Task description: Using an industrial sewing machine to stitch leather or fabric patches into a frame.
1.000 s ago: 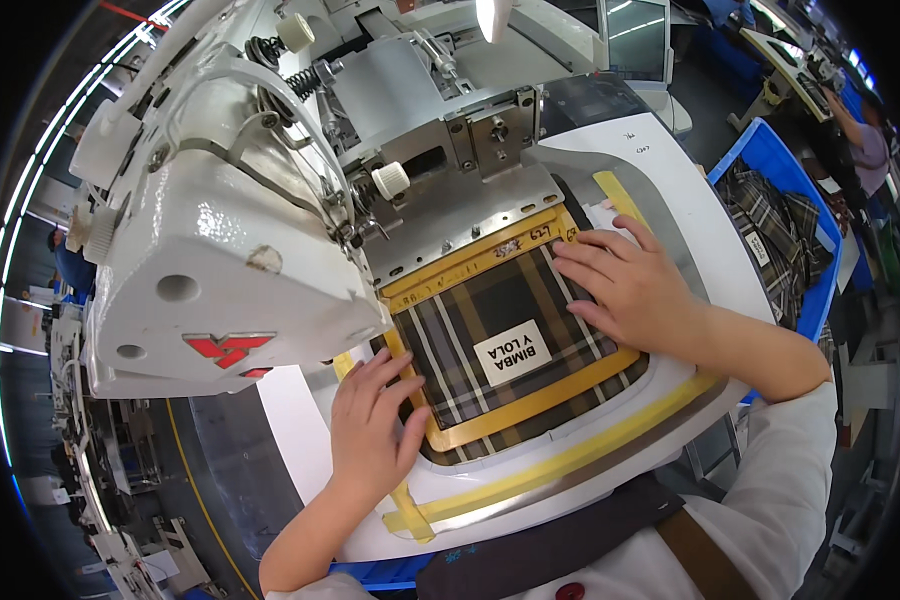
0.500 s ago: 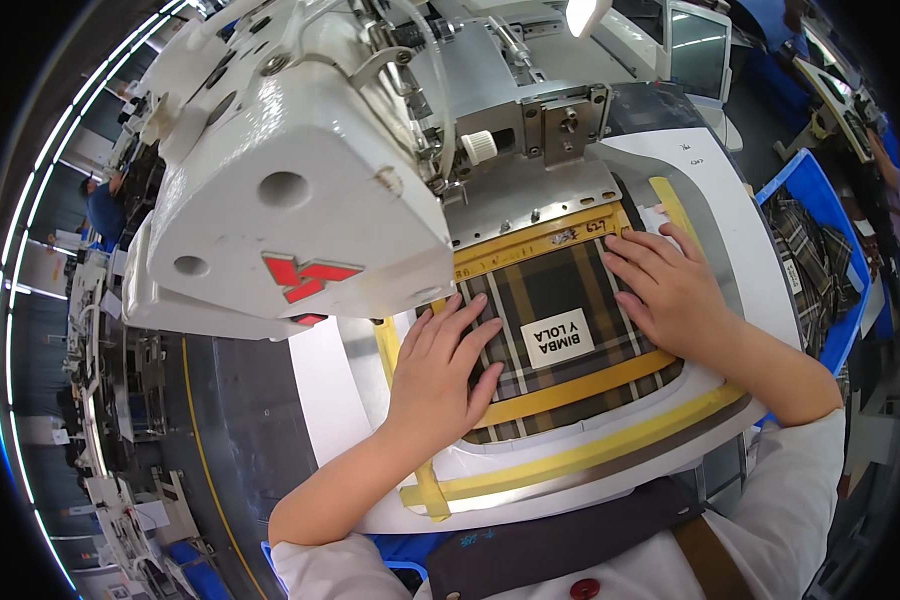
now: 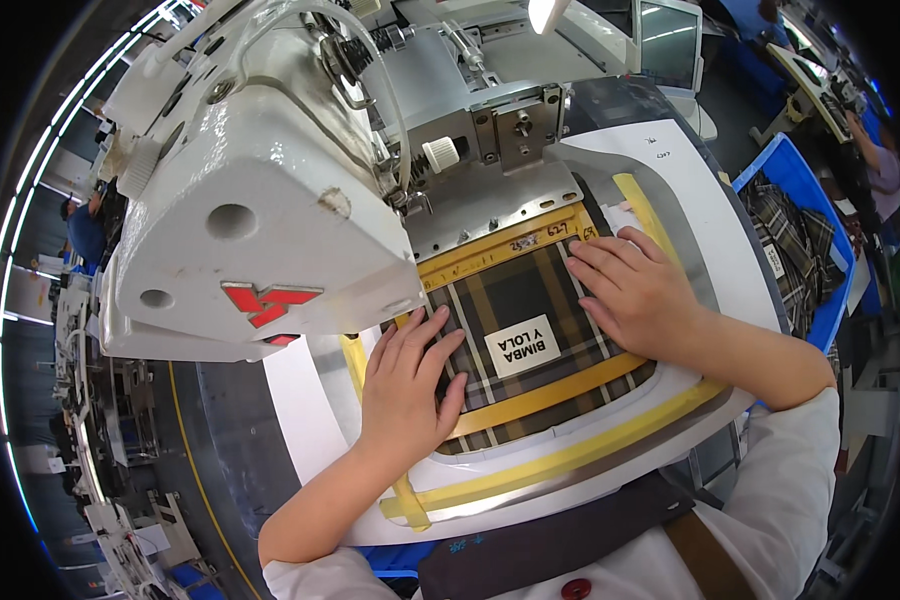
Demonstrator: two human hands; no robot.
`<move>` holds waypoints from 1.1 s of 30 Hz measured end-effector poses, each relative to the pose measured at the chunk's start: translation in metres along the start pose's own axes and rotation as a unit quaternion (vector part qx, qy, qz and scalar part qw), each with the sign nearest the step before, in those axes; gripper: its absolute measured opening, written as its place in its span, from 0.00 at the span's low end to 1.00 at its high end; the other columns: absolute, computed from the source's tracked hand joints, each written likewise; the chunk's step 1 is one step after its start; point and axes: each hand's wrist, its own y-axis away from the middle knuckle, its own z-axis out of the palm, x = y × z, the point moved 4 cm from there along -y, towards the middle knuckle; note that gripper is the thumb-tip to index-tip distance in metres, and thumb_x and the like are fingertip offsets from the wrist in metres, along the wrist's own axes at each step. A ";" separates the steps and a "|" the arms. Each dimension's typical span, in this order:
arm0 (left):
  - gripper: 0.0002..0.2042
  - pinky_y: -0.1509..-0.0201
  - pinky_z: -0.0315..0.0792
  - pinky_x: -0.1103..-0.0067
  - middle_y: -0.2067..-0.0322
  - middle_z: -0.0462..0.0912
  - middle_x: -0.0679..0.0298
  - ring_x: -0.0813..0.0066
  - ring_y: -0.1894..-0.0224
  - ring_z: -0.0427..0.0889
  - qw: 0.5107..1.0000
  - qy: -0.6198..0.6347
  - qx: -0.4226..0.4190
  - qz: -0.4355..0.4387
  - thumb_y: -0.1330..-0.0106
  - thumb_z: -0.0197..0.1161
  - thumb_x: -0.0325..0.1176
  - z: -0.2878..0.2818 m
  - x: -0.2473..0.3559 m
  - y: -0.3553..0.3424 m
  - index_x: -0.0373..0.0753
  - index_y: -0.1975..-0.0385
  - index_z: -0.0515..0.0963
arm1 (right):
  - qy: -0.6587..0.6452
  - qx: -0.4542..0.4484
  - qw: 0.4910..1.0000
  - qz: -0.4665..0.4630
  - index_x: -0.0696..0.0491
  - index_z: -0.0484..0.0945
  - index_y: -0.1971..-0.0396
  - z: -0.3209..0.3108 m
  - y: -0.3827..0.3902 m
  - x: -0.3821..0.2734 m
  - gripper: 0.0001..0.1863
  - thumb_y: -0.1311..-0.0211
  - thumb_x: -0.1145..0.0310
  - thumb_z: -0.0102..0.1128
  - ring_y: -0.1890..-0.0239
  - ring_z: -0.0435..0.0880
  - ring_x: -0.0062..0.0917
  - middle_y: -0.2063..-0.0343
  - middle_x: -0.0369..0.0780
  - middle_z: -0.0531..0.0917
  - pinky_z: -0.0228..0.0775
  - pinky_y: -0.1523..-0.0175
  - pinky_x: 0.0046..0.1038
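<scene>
A piece of dark plaid cloth (image 3: 506, 293) lies flat within a yellow-edged frame (image 3: 560, 390), under the edge of a white sewing machine (image 3: 300, 230). On the cloth sits a white rectangular label (image 3: 523, 345), its print upside down to me. My left hand (image 3: 407, 385) rests flat on the cloth's left side, fingers stretched toward the machine, thumb apart. At the right side, my right hand (image 3: 638, 298) lies palm down with its fingers spread over the cloth and the frame's edge. Neither hand grips anything. Both palms hide the cloth's side edges.
Around the frame is a white plate (image 3: 305, 415) with yellow tape strips (image 3: 570, 460). A metal clamp plate (image 3: 500, 218) borders the cloth's far side. A blue bin (image 3: 800, 180) of plaid pieces stands at right. A screen (image 3: 668, 45) is behind; people work farther off.
The whole scene has shifted slightly left in the picture as the viewpoint moved. Both hands keep their places on the cloth, which shows no clear movement under the machine.
</scene>
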 end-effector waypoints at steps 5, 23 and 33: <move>0.20 0.36 0.59 0.61 0.43 0.70 0.58 0.54 0.39 0.66 1.000 0.002 -0.004 -0.005 0.47 0.62 0.30 0.001 0.001 -0.001 0.40 0.52 0.73 | -0.017 -0.015 1.000 0.001 0.58 0.75 0.52 0.008 0.003 0.004 0.22 0.48 0.66 0.61 0.46 0.71 0.32 0.48 0.42 0.75 0.58 0.39 0.38; 0.21 0.34 0.57 0.62 0.44 0.70 0.58 0.56 0.40 0.67 0.998 -0.042 -0.034 -0.038 0.43 0.64 0.39 0.023 0.006 -0.012 0.41 0.50 0.73 | 0.015 -0.012 0.997 -0.069 0.60 0.77 0.57 0.030 0.008 0.009 0.24 0.48 0.57 0.62 0.48 0.74 0.33 0.52 0.45 0.78 0.59 0.39 0.38; 0.23 0.37 0.60 0.62 0.42 0.67 0.57 0.54 0.40 0.66 0.998 -0.030 -0.046 0.008 0.41 0.62 0.42 0.053 0.028 -0.039 0.41 0.47 0.70 | -0.015 -0.008 0.996 -0.090 0.59 0.77 0.56 0.040 0.013 0.016 0.24 0.47 0.55 0.61 0.46 0.72 0.32 0.49 0.43 0.76 0.57 0.38 0.40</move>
